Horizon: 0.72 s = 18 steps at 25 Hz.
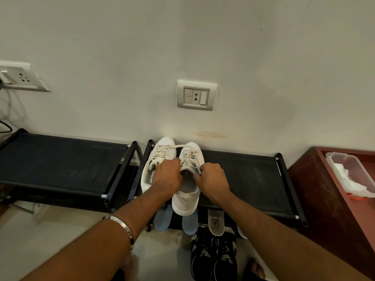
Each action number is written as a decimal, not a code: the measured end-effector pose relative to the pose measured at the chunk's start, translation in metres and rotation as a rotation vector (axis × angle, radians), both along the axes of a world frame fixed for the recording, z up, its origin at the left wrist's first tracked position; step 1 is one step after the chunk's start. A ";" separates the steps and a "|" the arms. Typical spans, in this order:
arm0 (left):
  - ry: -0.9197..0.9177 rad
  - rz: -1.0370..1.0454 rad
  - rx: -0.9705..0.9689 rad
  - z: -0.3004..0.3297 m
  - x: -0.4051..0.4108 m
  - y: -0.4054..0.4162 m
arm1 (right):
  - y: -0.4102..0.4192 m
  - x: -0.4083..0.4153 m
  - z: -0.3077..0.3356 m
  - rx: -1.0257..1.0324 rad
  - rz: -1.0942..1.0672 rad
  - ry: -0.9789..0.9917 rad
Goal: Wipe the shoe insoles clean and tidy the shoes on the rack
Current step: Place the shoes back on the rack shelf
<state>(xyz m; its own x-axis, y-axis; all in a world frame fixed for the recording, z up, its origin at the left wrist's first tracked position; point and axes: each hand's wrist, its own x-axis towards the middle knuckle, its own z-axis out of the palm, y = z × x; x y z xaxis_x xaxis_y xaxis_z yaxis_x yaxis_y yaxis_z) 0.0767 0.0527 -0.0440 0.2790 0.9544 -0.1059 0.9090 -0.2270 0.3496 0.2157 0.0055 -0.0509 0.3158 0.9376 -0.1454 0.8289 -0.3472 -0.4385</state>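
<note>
Two white lace-up sneakers stand side by side, toes to the wall, on the right black shoe rack [243, 175]. My left hand [167, 176] grips the tongue and collar of the right sneaker [185, 201], partly covering the left sneaker [156, 157]. My right hand [212, 180] pinches that same sneaker's lace and collar on its right side. The shoe's heel overhangs the rack's front edge. Two blue insoles [163, 219] and a grey insole [216, 222] lie on the floor below the rack.
A second black rack [56, 163] stands to the left. A pair of black-and-white sneakers [215, 256] sits on the floor near my feet. A dark red cabinet [328, 195] at right holds a clear plastic container [349, 175]. Wall sockets [196, 95] are above.
</note>
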 end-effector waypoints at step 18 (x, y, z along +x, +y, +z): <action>-0.115 -0.107 -0.021 0.008 0.014 0.024 | 0.008 0.009 0.004 0.286 0.114 0.139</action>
<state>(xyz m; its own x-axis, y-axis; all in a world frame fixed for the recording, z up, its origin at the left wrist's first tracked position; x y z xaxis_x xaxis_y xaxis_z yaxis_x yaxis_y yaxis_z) 0.0905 0.0766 -0.0358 0.3906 0.9165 -0.0867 0.8337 -0.3122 0.4555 0.2248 0.0137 -0.0466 0.2017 0.9749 0.0945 0.7808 -0.1018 -0.6164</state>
